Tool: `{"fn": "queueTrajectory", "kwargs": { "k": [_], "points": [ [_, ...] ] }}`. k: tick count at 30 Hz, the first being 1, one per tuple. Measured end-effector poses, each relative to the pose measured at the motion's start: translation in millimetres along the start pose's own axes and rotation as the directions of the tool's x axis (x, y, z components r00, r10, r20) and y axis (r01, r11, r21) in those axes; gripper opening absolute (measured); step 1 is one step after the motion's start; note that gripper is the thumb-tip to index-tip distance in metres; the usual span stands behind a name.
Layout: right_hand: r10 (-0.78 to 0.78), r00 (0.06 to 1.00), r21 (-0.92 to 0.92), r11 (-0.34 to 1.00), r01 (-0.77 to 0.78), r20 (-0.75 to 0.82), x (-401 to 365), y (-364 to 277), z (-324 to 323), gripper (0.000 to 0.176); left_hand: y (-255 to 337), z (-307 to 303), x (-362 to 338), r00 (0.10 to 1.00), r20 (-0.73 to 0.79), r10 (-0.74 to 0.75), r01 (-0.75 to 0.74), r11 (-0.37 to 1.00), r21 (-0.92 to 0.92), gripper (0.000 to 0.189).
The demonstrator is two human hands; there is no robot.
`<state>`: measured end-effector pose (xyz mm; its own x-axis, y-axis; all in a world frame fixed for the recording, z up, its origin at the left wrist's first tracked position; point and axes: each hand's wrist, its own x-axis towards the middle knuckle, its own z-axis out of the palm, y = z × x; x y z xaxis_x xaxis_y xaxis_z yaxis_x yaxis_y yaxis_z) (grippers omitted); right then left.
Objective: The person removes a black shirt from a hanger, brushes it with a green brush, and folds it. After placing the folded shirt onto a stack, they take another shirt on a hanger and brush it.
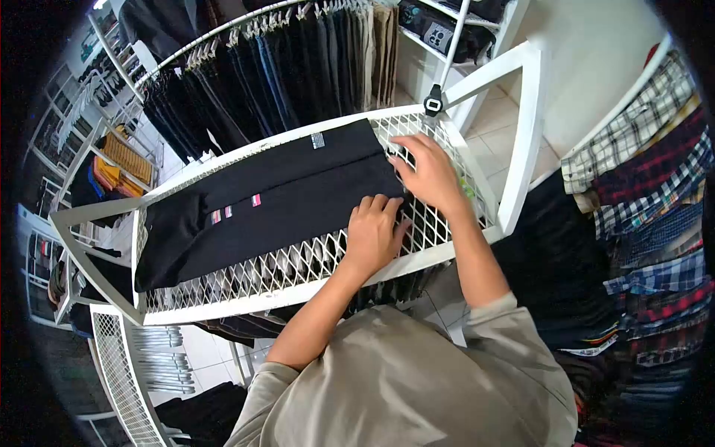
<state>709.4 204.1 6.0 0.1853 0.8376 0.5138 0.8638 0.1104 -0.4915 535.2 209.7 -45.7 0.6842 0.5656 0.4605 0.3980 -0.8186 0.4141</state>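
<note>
Now, see the black cloth point(298, 208) laid lengthwise on the white mesh counter point(261, 299), rumpled at its left end and lying flatter toward the right. Find the left hand point(371, 229) at the near right corner, with bent fingers close together over the cloth and the thumb a little apart; cannot tell a grip from a light touch. Find the right hand point(428, 167) at the right end, with finger and thumb spread, tips at or just beside the edge (too close there to be sure of contact).

For neat handling at this end, probably best to press lightly with the left hand, ease the edge straight with the right, and draw along the length rather than across. Lift slightly instead of dragging, given the risk of snagging on open mesh. Go gently over the labels point(256, 200), perhaps easily peeled.

Mind the white frame point(527, 134) rising at the right end, near the right hand, and the watch point(433, 103) strapped at the far right corner. Beyond the counter, note hanging trousers point(268, 82); to the right, plaid shirts point(655, 186); low at left, hangers point(160, 361).
</note>
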Motion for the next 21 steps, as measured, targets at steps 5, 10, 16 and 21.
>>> {"fn": "queueTrajectory", "kwargs": {
  "k": [5, 10, 16, 21],
  "points": [
    [-0.120, 0.972, -0.037, 0.991, 0.131, 0.204, 76, 41, 74, 0.030, -1, 7, 10, 1.000, -0.005, -0.019, 0.019, 0.998, 0.060, 0.031],
    [0.023, 0.966, -0.177, 0.984, 0.024, 0.256, 109, 64, 111, 0.034, -3, 14, 14, 0.998, -0.042, -0.048, 0.052, 0.995, 0.085, 0.021],
    [0.144, 0.941, -0.167, 0.981, -0.096, 0.307, 121, 74, 112, 0.034, 0, 19, 16, 0.998, -0.023, -0.058, 0.061, 0.988, 0.143, 0.017],
    [0.178, 0.924, -0.182, 0.976, -0.122, 0.339, 128, 73, 114, 0.032, -2, 27, 19, 1.000, -0.029, 0.002, 0.003, 0.982, 0.189, 0.012]
  ]
}}
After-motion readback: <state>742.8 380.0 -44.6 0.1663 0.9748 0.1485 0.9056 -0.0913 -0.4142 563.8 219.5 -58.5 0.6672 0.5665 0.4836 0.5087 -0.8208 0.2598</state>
